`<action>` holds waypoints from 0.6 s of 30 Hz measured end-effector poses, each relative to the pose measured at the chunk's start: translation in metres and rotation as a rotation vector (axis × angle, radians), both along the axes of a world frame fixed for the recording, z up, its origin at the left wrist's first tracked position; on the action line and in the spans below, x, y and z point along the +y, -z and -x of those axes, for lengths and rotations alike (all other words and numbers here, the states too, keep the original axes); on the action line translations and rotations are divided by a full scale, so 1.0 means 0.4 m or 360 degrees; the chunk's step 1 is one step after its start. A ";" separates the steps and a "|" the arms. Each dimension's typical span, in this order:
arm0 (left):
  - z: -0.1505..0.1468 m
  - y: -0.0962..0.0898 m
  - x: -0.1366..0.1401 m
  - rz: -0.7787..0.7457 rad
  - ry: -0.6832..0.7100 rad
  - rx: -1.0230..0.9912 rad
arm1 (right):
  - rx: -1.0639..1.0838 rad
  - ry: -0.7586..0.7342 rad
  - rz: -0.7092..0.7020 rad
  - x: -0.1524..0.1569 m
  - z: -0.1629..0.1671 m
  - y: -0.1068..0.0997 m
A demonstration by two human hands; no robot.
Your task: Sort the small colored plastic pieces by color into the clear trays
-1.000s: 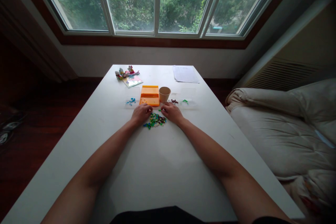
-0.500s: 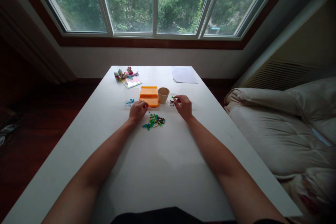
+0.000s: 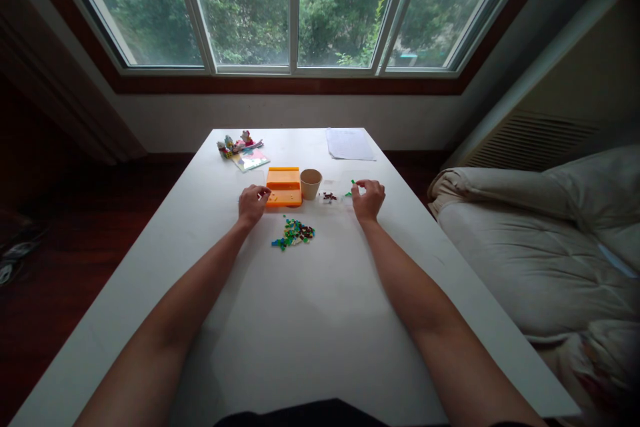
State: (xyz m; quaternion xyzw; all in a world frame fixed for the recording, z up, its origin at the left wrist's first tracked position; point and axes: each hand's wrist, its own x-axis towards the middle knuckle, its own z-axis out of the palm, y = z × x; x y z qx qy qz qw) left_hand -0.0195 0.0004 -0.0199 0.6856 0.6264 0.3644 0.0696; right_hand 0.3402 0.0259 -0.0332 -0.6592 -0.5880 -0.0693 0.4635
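This looks like a room in a home, probably a living room. A cushioned, pale sofa with soft, rumpled covers sits beside the white bench. Dark reddish wooden floor shows at the left, below what seems to be a long curtain. A wide window in brown wooden trim looks out on leafy trees, and little toy figures stand at the bench's far end.

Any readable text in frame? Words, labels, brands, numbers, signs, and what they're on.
None legible.
White papers: any print is too faint and small to read.
Colourful flat item: too small to read.
Cup, orange tray: no lettering discernible.
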 end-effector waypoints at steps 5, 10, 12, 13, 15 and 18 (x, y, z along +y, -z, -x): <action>-0.013 0.014 0.017 -0.0006 -0.0069 -0.0023 | 0.0028 0.0063 0.0032 0.005 0.002 0.010; -0.033 0.022 0.005 -0.0047 -0.0166 0.0052 | 0.0072 0.0070 -0.0016 0.009 0.013 0.024; -0.041 0.022 -0.002 -0.0058 -0.0163 0.0114 | 0.0063 0.0053 -0.0006 0.010 0.020 0.026; -0.045 0.022 -0.005 -0.0062 -0.0155 0.0145 | 0.0057 0.0039 0.0003 0.010 0.024 0.026; -0.053 0.020 -0.011 -0.0070 -0.0135 0.0203 | 0.0029 0.0004 0.0019 0.011 0.031 0.025; -0.058 0.017 -0.022 -0.0074 -0.0119 0.0272 | -0.0020 -0.0022 0.0031 0.012 0.032 0.026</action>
